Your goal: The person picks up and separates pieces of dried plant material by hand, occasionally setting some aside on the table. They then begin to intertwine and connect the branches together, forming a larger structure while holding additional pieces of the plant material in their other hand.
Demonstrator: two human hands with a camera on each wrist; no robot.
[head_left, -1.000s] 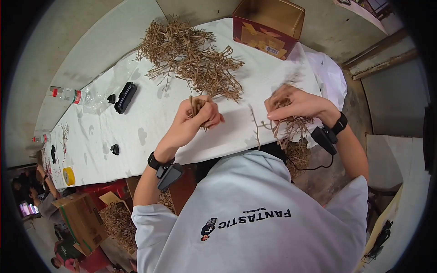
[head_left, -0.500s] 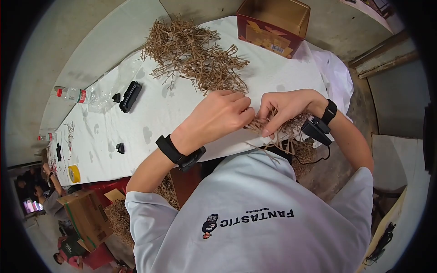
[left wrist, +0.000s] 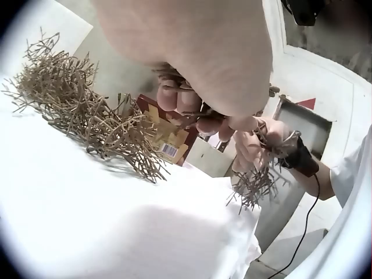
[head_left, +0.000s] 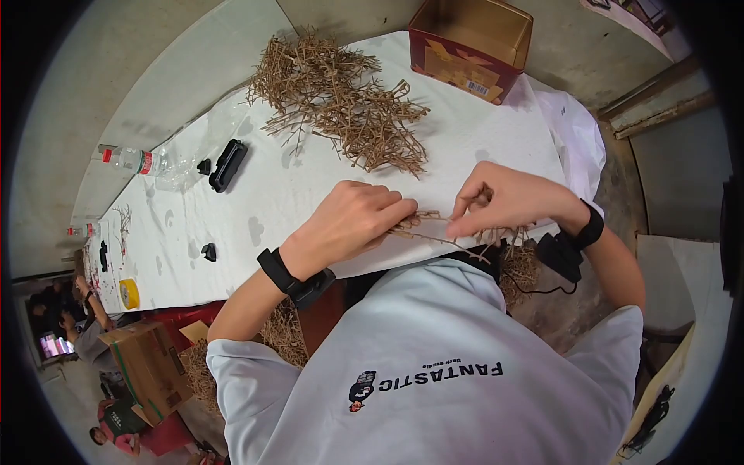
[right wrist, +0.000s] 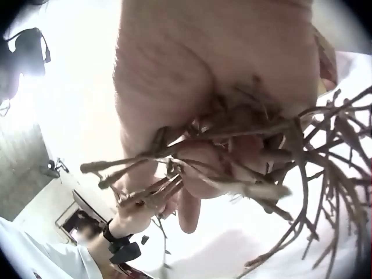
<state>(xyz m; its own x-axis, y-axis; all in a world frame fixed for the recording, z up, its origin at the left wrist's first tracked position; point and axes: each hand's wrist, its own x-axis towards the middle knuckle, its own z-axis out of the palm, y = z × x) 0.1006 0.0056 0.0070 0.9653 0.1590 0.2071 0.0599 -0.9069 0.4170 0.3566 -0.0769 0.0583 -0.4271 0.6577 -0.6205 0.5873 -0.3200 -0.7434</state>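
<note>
Dry brown branching twigs point(head_left: 428, 235) stretch between the two hands over the table's near edge. My left hand point(head_left: 349, 219) grips the cut ends of a small bundle, back of the hand up; in the left wrist view its fingers point(left wrist: 189, 101) curl round the stems. My right hand point(head_left: 511, 198) holds a bunch of twigs point(right wrist: 317, 154) against its palm, the branching tips sticking out past the hand. Its thumb and forefinger sit close to the stems reaching out of the left hand. A larger heap of the same twigs point(head_left: 333, 101) lies on the table beyond both hands.
A red and gold open tin point(head_left: 465, 66) stands at the table's far right. A plastic bottle point(head_left: 128, 160), a black device point(head_left: 227, 166) and yellow tape point(head_left: 129, 294) lie to the left on the white cloth. A cardboard box point(head_left: 147, 372) sits below the table.
My left hand came across to the right hand, and the two met over the twigs. Since then they have drawn slightly apart, with twigs stretching between them.
</note>
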